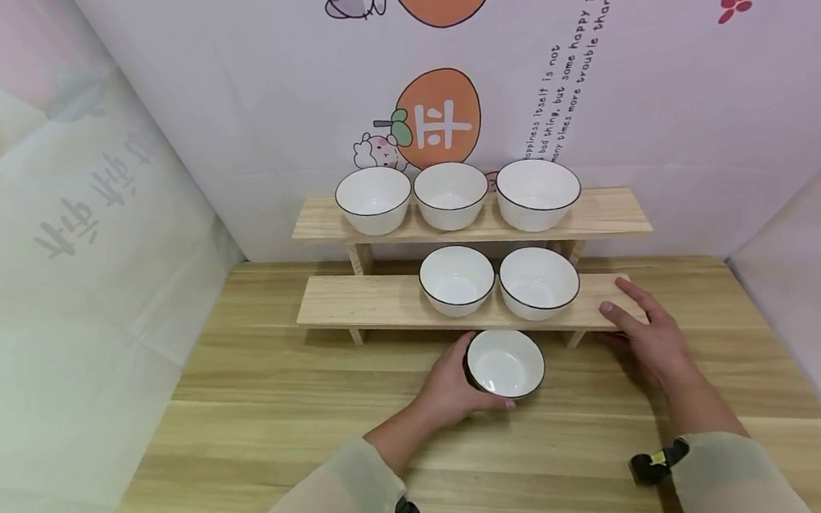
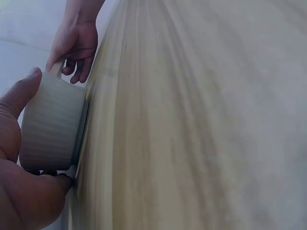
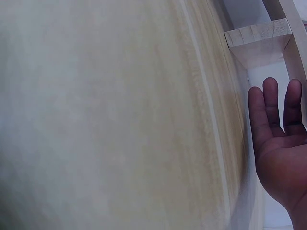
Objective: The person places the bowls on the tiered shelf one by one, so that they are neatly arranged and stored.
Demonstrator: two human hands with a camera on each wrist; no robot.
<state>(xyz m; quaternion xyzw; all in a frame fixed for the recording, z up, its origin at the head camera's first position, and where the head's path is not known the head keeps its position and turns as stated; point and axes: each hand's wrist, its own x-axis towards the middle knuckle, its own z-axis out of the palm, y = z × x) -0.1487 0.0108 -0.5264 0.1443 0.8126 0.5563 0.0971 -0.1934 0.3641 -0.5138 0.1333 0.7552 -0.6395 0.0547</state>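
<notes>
Six empty bowls [image 1: 457, 278]; left hand [image 1: 451, 387] grips one [image 1: 504, 362].

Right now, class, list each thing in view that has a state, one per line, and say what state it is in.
Left hand: grips the front bowl.
Right hand: fingers straight, resting on the lower shelf's right end.
Front bowl: empty, tilted, on the table.
Lower shelf: holds two upright, empty bowls; left part bare.
Top shelf: holds three upright, empty bowls.
</notes>
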